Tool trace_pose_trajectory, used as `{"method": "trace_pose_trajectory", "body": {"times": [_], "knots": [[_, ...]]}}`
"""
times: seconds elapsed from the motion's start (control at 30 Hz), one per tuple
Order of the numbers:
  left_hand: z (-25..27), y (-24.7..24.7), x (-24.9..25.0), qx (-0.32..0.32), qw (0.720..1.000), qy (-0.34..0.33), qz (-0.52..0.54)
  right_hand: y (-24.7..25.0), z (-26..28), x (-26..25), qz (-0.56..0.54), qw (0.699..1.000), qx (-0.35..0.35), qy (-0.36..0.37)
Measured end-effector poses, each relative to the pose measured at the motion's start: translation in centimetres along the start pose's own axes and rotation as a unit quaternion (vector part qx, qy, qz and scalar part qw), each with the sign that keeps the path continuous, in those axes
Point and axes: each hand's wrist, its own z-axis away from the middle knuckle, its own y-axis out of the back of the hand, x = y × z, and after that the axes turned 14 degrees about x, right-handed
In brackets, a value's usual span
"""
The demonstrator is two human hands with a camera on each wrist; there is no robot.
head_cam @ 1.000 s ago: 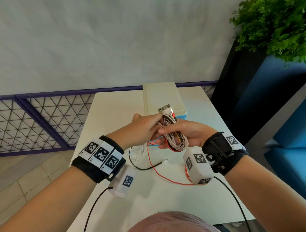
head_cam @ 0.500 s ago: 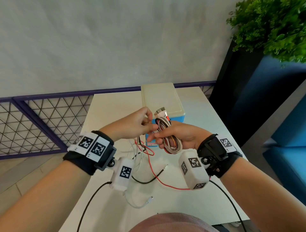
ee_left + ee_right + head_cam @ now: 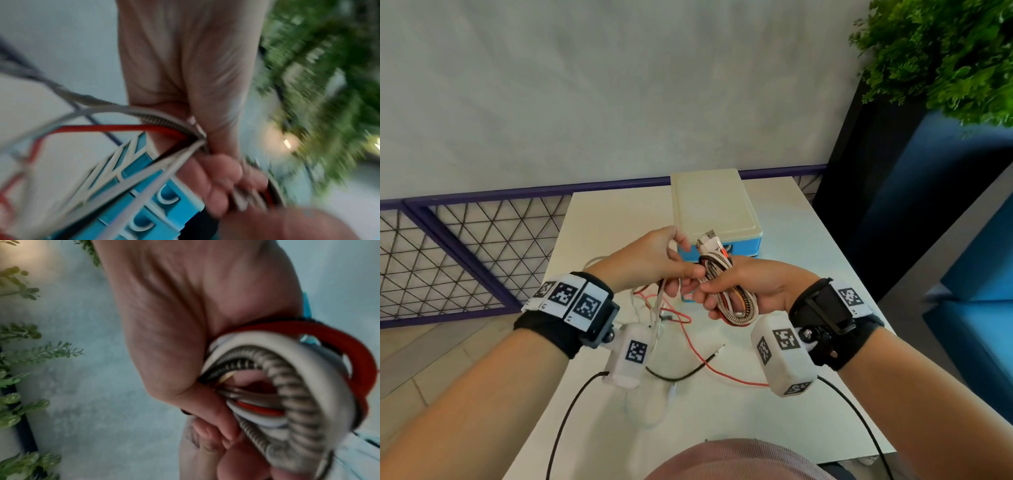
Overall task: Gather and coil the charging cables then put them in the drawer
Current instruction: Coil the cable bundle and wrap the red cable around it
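Observation:
My right hand [image 3: 726, 291] grips a coil of braided, white and red charging cables [image 3: 736, 303], held above the table in front of the blue drawer box [image 3: 748, 245]; USB plugs [image 3: 709, 241] stick up from the top of the coil. The same coil [image 3: 287, 395] fills the right wrist view. My left hand [image 3: 671, 263] pinches the loose strands of the cables [image 3: 156, 126] right beside the coil. Red, white and black tails [image 3: 688, 353] trail from the hands down onto the table. The drawer fronts [image 3: 156, 199] look closed.
The white table [image 3: 791, 428] has a wall and a purple mesh railing [image 3: 465, 253] behind it. A dark planter with a green plant [image 3: 945, 58] stands at the right, beside a blue seat [image 3: 979, 325]. Wrist camera leads [image 3: 565, 421] hang off the near edge.
My left hand drew back to the left along the loose strands, then returned to the coil. Both hands and the coil rose slightly; the trailing tails shifted on the table.

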Motion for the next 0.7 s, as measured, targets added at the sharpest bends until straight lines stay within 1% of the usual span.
{"method": "trace_pose_trajectory", "body": {"times": [0.1, 0.17, 0.2, 0.27, 0.37, 0.43, 0.5, 0.63, 0.7], "knots": [[0.0, -0.4, -0.5, -0.055, 0.993, 0.068, 0.076, 0.2, -0.2, -0.5, 0.026, 0.999, 0.028, -0.002], [0.2, -0.8, -0.9, -0.067, 0.987, 0.093, 0.117, 0.5, -0.3, -0.8, -0.002, 0.999, 0.051, -0.009], [0.3, -1.0, -1.2, -0.062, 0.986, 0.095, 0.121, 0.8, -0.4, -0.9, -0.028, 0.997, 0.067, -0.016], [0.3, -1.1, -2.3, -0.053, 0.99, 0.073, 0.105, 1.5, -0.4, -1.1, -0.089, 0.99, 0.103, -0.026], [0.4, -1.2, -4.5, -0.043, 0.997, 0.027, 0.055, 2.3, -0.6, -1.0, -0.171, 0.976, 0.134, -0.031], [0.3, -1.1, -6.0, -0.035, 0.999, -0.004, -0.012, 2.3, -0.9, -0.8, -0.193, 0.971, 0.139, -0.022], [0.0, -1.1, -7.5, -0.034, 0.996, -0.021, -0.084, 2.2, -1.2, -0.6, -0.207, 0.968, 0.145, -0.004], [-0.2, -0.4, -10.2, -0.029, 0.98, -0.014, -0.195, 1.9, -1.0, -1.0, -0.237, 0.958, 0.156, 0.046], [0.1, 0.1, -11.0, -0.026, 0.968, 0.005, -0.248, 1.9, -0.5, -1.9, -0.255, 0.95, 0.159, 0.082]]}}
